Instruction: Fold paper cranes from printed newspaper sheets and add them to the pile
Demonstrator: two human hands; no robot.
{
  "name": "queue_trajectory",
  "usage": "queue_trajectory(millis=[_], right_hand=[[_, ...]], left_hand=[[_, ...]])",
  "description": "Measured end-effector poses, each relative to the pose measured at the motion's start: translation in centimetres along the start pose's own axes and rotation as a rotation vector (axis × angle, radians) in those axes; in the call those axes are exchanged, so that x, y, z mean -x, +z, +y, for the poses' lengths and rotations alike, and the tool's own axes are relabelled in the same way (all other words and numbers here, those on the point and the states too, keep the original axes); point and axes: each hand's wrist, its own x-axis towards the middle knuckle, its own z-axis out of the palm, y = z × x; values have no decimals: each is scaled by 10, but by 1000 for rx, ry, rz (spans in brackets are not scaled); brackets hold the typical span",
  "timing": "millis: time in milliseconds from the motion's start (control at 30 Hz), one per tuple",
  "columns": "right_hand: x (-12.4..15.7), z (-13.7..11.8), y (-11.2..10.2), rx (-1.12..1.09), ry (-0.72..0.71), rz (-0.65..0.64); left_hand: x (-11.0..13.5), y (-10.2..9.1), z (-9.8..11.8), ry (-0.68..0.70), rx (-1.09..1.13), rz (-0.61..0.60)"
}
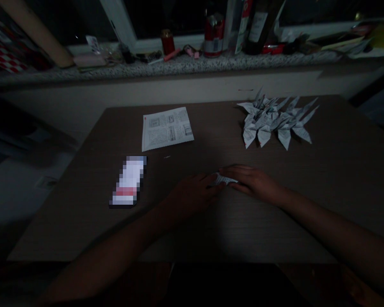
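Between my two hands, near the middle of the table, lies a small folded piece of printed paper (225, 179). My left hand (193, 194) holds its left end, with fingers bent over it and pressed toward the tabletop. Across the right end lies my right hand (252, 181), its long fingers along the upper edge and its thumb at the lower edge. Much of the paper is hidden under the fingers. Several folded paper cranes (275, 119) made of the same kind of printed paper stand in a cluster at the back right of the table.
A flat printed sheet (168, 128) lies at the back left of the table (243, 238). Nearer sits a lit phone (128, 181), its screen blurred. Along the stone windowsill (179, 66) stand a red can (213, 36), a dark bottle (257, 27) and small items. The room is dim.
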Motion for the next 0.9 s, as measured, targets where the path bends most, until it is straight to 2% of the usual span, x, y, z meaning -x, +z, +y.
queue_trajectory(millis=[133,500,733,900], right_hand=[[1,2,2,5,-30,3],[0,0,3,-39,12,-13],[3,4,6,58,-10,-1],[0,-2,3,116,-12,-51]], left_hand=[[0,3,-1,-4,7,16],[1,1,0,-15,33,33],[0,2,0,-25,17,27],[1,4,1,-19,-9,34]])
